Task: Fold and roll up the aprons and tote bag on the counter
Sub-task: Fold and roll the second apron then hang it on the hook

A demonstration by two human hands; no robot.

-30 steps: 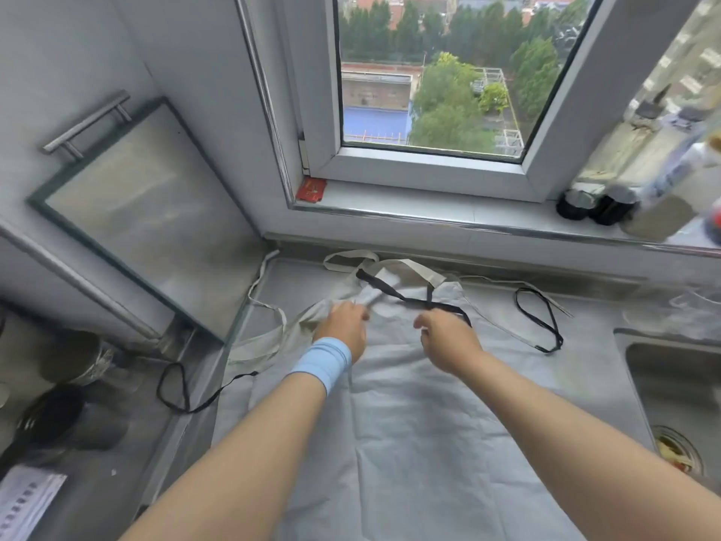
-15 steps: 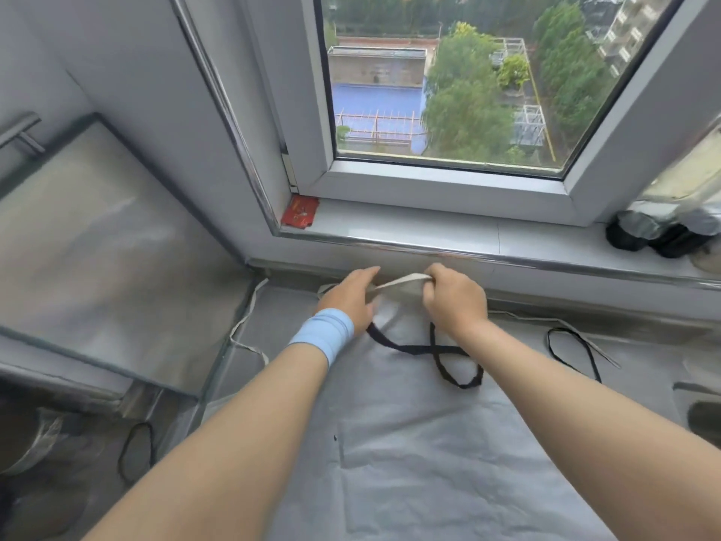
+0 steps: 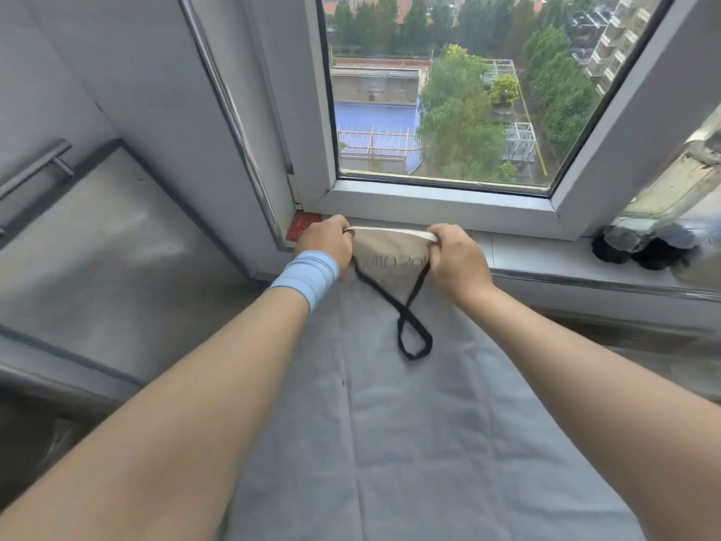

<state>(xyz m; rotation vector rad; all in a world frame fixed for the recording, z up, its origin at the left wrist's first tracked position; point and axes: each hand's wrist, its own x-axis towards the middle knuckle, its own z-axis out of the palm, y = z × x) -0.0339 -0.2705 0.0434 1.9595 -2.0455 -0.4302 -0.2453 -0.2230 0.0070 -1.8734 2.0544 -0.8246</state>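
Note:
A grey apron (image 3: 421, 435) hangs down from my two hands, lifted up in front of the window sill. My left hand (image 3: 327, 240), with a blue wristband, grips its top left corner. My right hand (image 3: 456, 256) grips the top right corner. Between the hands a beige cloth (image 3: 390, 255) with faint lettering and a white top band is stretched; whether it is the tote bag or a second apron I cannot tell. A black strap loop (image 3: 413, 333) dangles over the grey cloth below the hands.
The window sill (image 3: 546, 251) runs right behind my hands, with dark bottle caps (image 3: 640, 251) lying at its right end. A red tag (image 3: 302, 230) sits in the sill's left corner. A steel board with a handle (image 3: 101, 244) leans at the left.
Both hands have risen from the counter toward the sill, lifting the cloth's top edge. The hands moved apart and the beige cloth now shows stretched between them.

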